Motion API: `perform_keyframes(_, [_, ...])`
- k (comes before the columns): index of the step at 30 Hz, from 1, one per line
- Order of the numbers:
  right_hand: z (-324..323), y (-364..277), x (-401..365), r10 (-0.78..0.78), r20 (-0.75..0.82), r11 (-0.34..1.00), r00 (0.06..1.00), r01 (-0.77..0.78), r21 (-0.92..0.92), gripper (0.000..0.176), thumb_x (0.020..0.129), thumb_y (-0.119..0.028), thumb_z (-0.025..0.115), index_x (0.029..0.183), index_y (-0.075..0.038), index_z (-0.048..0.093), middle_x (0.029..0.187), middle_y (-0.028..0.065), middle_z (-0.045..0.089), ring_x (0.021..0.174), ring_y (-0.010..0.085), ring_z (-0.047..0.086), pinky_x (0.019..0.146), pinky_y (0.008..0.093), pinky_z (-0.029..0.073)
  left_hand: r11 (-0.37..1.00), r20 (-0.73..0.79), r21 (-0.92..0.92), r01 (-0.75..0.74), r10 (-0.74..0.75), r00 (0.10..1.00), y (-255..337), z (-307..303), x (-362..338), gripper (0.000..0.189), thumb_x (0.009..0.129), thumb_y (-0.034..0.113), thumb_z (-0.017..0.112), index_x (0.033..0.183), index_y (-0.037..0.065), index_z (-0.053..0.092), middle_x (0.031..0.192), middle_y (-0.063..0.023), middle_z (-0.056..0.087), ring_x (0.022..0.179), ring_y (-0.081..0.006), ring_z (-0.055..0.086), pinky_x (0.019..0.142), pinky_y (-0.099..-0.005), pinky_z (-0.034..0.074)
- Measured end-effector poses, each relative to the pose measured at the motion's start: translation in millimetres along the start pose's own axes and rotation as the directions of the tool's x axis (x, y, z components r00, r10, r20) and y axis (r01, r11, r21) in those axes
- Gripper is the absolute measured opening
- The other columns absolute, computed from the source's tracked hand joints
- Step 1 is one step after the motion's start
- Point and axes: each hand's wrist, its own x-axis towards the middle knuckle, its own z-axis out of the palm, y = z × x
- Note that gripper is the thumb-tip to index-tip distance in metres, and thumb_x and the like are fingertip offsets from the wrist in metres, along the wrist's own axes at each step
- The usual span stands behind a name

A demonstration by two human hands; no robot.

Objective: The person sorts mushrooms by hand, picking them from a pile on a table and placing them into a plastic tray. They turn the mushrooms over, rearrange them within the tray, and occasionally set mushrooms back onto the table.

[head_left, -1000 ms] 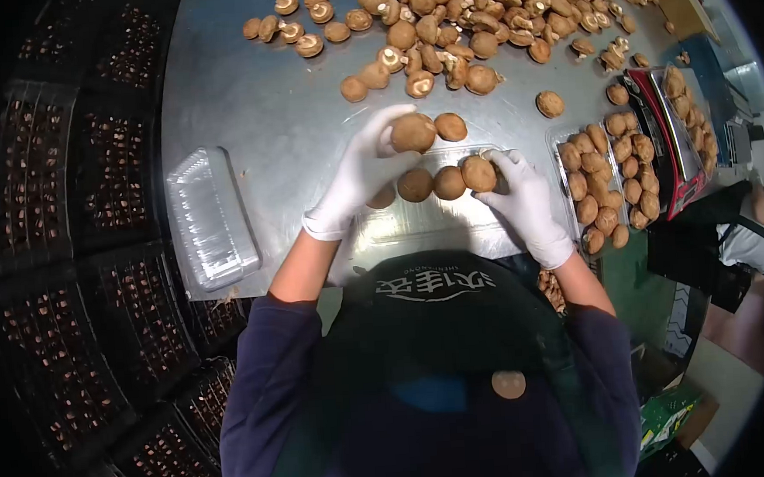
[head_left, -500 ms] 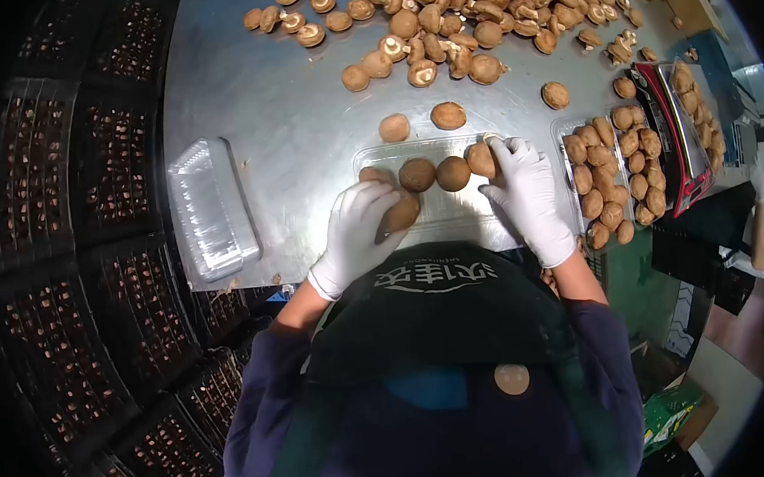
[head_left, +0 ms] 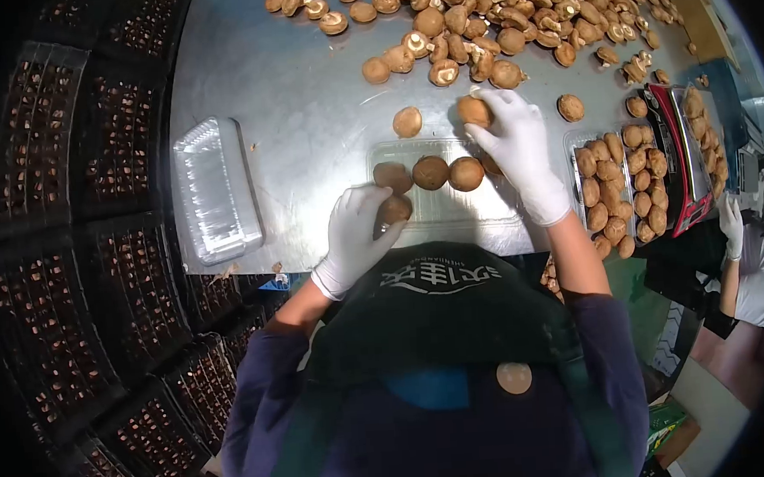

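A clear plastic tray lies in front of me with a row of brown mushrooms along its far side. At its left end, my left hand, in a white glove, has fingers and thumb around a mushroom. My right hand, also gloved, reaches past the tray and grips another mushroom between thumb and fingers. Its wrist side partly hides the last mushroom in the row. One loose mushroom rests on the metal table just beyond the tray.
A large mushroom pile covers the table's far side. Stacked clear trays stand at left. Filled trays and a red scale bearing another are at right. Black crates line the left. Another person's gloved hand shows at far right.
My right hand has left the mushroom at the row's right end and moved away from me, taking hold of a loose one beyond the tray. My left hand stays at the tray's left end.
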Motion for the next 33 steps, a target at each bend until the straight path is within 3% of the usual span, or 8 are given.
perform_keyframes(5, [-28, -25, -65, -0.169, -0.143, 0.967, 0.975, 0.192, 0.169, 0.051, 0.063, -0.007, 0.08, 0.11, -0.01, 0.059, 0.105, 0.0076, 0.063, 0.093, 0.0291, 0.061, 0.077, 0.0388, 0.047, 0.994, -0.006, -0.055, 0.09, -0.09, 0.996, 5, -2, 8, 0.038, 0.071, 0.012, 0.078, 0.102, 0.004, 0.058, 0.098, -0.0123, 0.059, 0.093, -0.032, 0.057, 0.079, -0.0408, 0.047])
perform_keyframes(9, [-1, -45, -81, -0.241, 0.105, 0.949, 0.965, 0.212, 0.235, 0.042, 0.068, -0.017, 0.076, 0.106, -0.011, 0.058, 0.107, 0.0047, 0.062, 0.095, 0.0256, 0.06, 0.078, 0.0366, 0.047, 0.999, 0.002, -0.036, 0.02, -0.02, 1.0, -1, -3, 8, 0.036, 0.071, 0.012, 0.077, 0.101, 0.004, 0.058, 0.096, -0.0116, 0.059, 0.091, -0.0323, 0.057, 0.077, -0.0413, 0.047])
perform_keyframes(11, [32, -44, -88, -0.391, 0.109, 0.92, 0.914, 0.393, 0.009, 0.031, 0.074, -0.024, 0.069, 0.101, -0.012, 0.059, 0.109, 0.0024, 0.058, 0.098, 0.0206, 0.057, 0.08, 0.0338, 0.046, 0.995, -0.099, -0.099, -0.011, 0.001, 0.995, -10, -7, 14, 0.034, 0.073, 0.012, 0.076, 0.101, 0.005, 0.06, 0.096, -0.0122, 0.058, 0.09, -0.0316, 0.057, 0.076, -0.0399, 0.047])
perform_keyframes(18, [8, -51, -85, -0.353, 0.248, 0.927, 0.902, 0.373, -0.036, 0.031, 0.078, -0.031, 0.068, 0.1, -0.011, 0.061, 0.109, 0.0024, 0.054, 0.098, 0.0187, 0.053, 0.081, 0.0325, 0.045, 1.0, 0.012, -0.022, 0.001, -0.001, 1.0, -21, 8, 111, 0.028, 0.077, 0.013, 0.074, 0.102, 0.005, 0.064, 0.097, -0.0132, 0.06, 0.09, -0.0325, 0.06, 0.076, -0.0386, 0.049])
perform_keyframes(21, [-15, -15, -61, -0.241, 0.012, 0.97, 0.971, 0.241, -0.02, 0.032, 0.082, -0.026, 0.068, 0.109, -0.009, 0.063, 0.111, 0.0067, 0.056, 0.101, 0.0245, 0.055, 0.083, 0.0382, 0.044, 0.987, 0.228, 0.157, 0.028, -0.064, 0.972, -33, 25, 133, 0.034, 0.075, 0.022, 0.075, 0.104, 0.007, 0.064, 0.095, -0.013, 0.06, 0.088, -0.0343, 0.06, 0.075, -0.0389, 0.05])
perform_keyframes(25, [-17, 42, -7, 0.071, -0.268, 0.991, 0.961, -0.098, -0.09, 0.046, 0.08, -0.021, 0.071, 0.122, -0.007, 0.057, 0.108, 0.0133, 0.058, 0.099, 0.0325, 0.056, 0.086, 0.0441, 0.044, 0.96, 0.23, -0.083, 0.268, -0.243, 0.942, -15, 16, 137, 0.035, 0.072, 0.01, 0.073, 0.105, 0.005, 0.061, 0.099, -0.0142, 0.065, 0.086, -0.0335, 0.065, 0.078, -0.0386, 0.052])
perform_keyframes(28, [9, 69, 29, 0.139, -0.186, 0.967, 0.973, -0.174, -0.185, 0.059, 0.074, -0.033, 0.076, 0.124, -0.007, 0.057, 0.106, 0.0149, 0.058, 0.101, 0.034, 0.057, 0.085, 0.043, 0.047, 0.824, 0.274, -0.375, 0.425, -0.34, 0.9, 1, 3, 127, 0.032, 0.073, 0.004, 0.07, 0.104, 0.005, 0.06, 0.1, -0.0106, 0.063, 0.089, -0.0267, 0.064, 0.079, -0.0345, 0.051])
perform_keyframes(33, [-2, 72, 25, 0.142, -0.325, 0.983, 0.935, -0.171, -0.063, 0.05, 0.071, -0.029, 0.078, 0.113, -0.006, 0.063, 0.1, 0.0161, 0.063, 0.094, 0.0326, 0.061, 0.081, 0.0427, 0.048, 0.947, 0.303, -0.316, -0.053, 0.153, 0.941, 55, 1, 93, 0.034, 0.075, 0.004, 0.067, 0.108, 0.007, 0.061, 0.106, -0.0072, 0.06, 0.101, -0.0235, 0.058, 0.091, -0.0346, 0.045])
